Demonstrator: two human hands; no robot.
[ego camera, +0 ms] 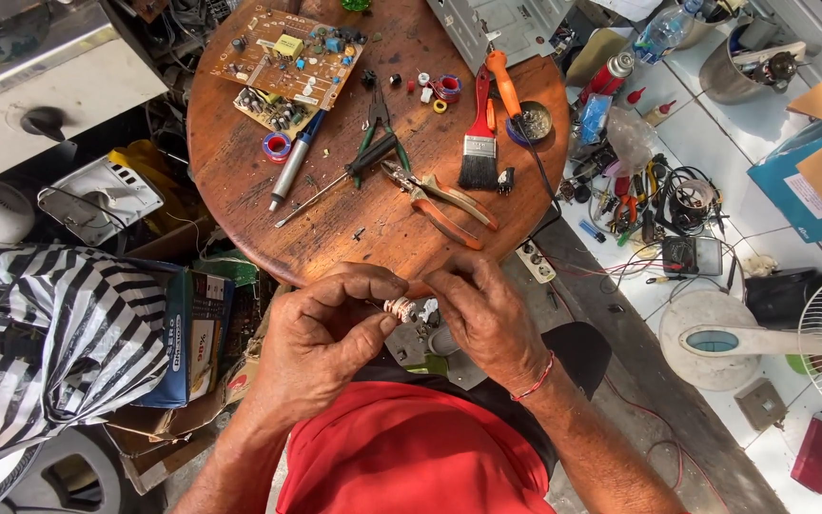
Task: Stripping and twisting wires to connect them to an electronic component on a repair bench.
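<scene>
My left hand (321, 328) and my right hand (482, 314) are both pinched shut on a small coil (399, 307). I hold it between my fingertips, just in front of my red shirt (401, 457) and below the near edge of the round wooden bench (240, 181). On the bench, closest to my hands, lie orange pliers (440, 202). Next to them are a screwdriver (340, 181) and a brush (479, 143). Farther back are two circuit boards (287, 67), a roll of tape (277, 147) and a soldering iron (295, 162). A white fan (744, 341) lies on the floor to my right.
</scene>
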